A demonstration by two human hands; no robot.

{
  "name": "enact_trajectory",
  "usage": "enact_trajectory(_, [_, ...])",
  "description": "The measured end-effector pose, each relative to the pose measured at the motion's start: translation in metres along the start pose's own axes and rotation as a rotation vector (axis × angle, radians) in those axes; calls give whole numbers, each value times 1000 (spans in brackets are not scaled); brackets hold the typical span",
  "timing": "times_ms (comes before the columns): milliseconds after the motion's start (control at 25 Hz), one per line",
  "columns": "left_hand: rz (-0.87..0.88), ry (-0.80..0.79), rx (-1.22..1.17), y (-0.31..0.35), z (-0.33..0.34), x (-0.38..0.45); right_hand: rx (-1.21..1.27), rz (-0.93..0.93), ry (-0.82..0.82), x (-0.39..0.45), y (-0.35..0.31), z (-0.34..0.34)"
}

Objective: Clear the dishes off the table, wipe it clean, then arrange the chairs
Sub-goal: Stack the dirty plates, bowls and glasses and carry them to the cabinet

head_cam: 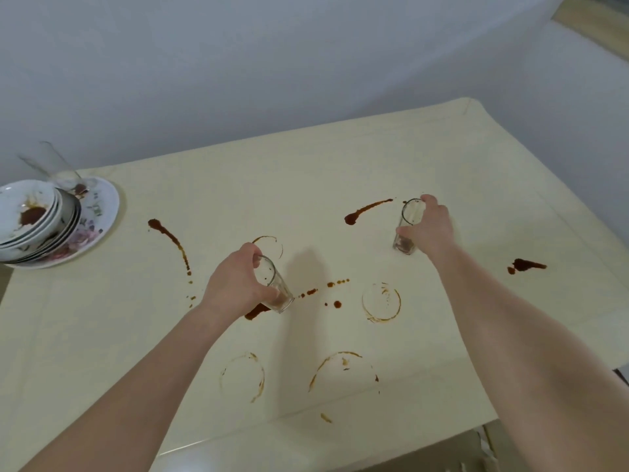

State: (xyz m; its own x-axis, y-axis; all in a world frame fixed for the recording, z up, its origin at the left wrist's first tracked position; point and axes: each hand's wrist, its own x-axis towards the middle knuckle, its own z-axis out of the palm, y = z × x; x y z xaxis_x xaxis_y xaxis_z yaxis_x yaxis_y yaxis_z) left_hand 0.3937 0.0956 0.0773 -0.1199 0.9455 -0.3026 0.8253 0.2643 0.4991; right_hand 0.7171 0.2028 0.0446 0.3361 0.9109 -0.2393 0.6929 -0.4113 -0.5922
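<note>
Two clear drinking glasses are being held over the cream-coloured table (442, 172), one in each hand. The left hand (235, 284) is curling its fingers and thumb around the clear tall glass near the middle of the table (274, 284); this glass is leaning over, with its bottom close to a dark brown splash (255, 313), and I cannot tell if it is touching the table. The right hand (430, 226) is wrapping around the second clear glass farther back on the right (408, 226), which is standing nearly straight and showing a little brown at its bottom. At the far left edge, a big white plate with pink flowers (98, 212) is carrying a leaning stack of white bowls (34, 219); the top bowl is showing a brown sauce patch inside. Behind the stack, two more clear glasses (51, 165) are sitting on the plate, looking blurry. Brown rings (381, 301) and long brown streaks (173, 243) are lying all over the tabletop. A pale grey wall (238, 63) is standing behind the table.
</note>
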Motion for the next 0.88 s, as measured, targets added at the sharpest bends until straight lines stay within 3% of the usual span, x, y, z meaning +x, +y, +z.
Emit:
enact_trajectory(120, [-19, 10, -37, -18, -10, -4, 27, -55, 23, -30, -23, 18])
enact_trajectory(360, [-28, 59, -88, -84, -46, -26, 227, -152, -133, -137, -95, 90])
enact_trajectory(560, [5, 106, -137, -187, -98, -55, 307, -198, -221, -245, -163, 165])
enact_trajectory(880, [73, 129, -76, -341, -199, -86, 391, -129, -172, -379, -259, 281])
